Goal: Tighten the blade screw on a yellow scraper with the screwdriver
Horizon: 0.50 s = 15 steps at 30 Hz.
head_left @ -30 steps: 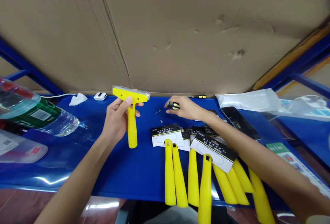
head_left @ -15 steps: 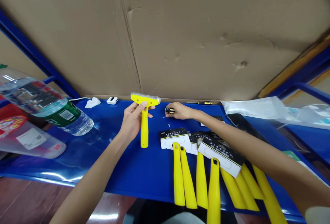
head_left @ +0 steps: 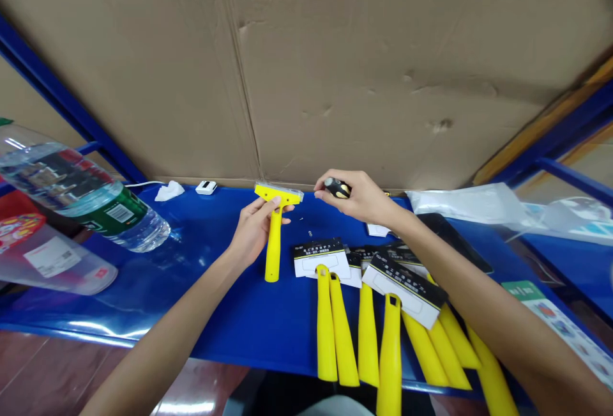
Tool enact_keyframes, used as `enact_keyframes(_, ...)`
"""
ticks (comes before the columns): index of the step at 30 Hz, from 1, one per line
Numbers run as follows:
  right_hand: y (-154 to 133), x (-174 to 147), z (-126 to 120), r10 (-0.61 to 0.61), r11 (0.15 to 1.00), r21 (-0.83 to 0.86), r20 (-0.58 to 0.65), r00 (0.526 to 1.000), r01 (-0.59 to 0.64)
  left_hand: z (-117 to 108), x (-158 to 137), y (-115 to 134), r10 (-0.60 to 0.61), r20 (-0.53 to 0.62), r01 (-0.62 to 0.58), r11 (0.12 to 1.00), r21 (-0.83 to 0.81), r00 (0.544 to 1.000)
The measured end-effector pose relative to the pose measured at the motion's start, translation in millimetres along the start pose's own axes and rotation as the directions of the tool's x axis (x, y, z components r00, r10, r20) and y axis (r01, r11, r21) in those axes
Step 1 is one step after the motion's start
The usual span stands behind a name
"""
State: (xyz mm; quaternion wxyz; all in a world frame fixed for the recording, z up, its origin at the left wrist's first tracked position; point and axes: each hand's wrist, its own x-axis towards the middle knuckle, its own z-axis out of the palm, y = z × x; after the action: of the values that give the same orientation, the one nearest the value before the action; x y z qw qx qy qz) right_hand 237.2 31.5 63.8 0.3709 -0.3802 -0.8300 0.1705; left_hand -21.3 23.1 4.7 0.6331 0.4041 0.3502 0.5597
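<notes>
My left hand (head_left: pixel 256 227) is closed around the neck of a yellow scraper (head_left: pixel 272 246), just under its wide head. The scraper stands upright, with a clear cover along its top edge and small holes in the head. To its right, my right hand (head_left: pixel 357 192) grips a screwdriver (head_left: pixel 338 187) by its black and yellow handle; I cannot make out its shaft. On the blue table between the hands lie tiny screws (head_left: pixel 310 234). Several yellow handles (head_left: pixel 390 352) with black and white cards (head_left: pixel 322 257) lie below my right hand.
A water bottle (head_left: pixel 119 208) and a clear plastic container (head_left: pixel 71 262) stand at the left. At the back are a crumpled tissue (head_left: pixel 169 192) and a small white device (head_left: pixel 206 187). A dark phone-like slab (head_left: pixel 454 240) and plastic packaging (head_left: pixel 450 204) lie at the right. Cardboard (head_left: pixel 335 71) walls the back.
My right hand has risen off the table with the screwdriver, turning its handle end leftward. The scraper in my left hand has shifted slightly right and down.
</notes>
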Motion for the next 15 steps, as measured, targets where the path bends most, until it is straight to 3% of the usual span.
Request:
enact_keyframes(2,10,-2,6,0.006,1.0,-0.016,0.149,0.989,-0.003,0,0,-4,-0.022,-0.011,0.022,1.0,0.008,1.0)
enact_keyframes(6,40,-7,27,0.009,1.0,-0.025,0.422,0.907,0.002,-1,2,-7,-0.047,-0.015,0.047,0.998,0.04,0.999)
enact_keyframes(11,61,-13,44,0.011,1.0,-0.01,0.523,0.852,-0.006,-4,5,-8,-0.054,-0.001,0.054,0.997,0.048,0.999)
enact_keyframes(15,63,-15,47,0.027,0.999,-0.047,0.514,0.858,-0.004,-3,5,-10,-0.071,-0.002,0.071,0.996,0.055,0.997)
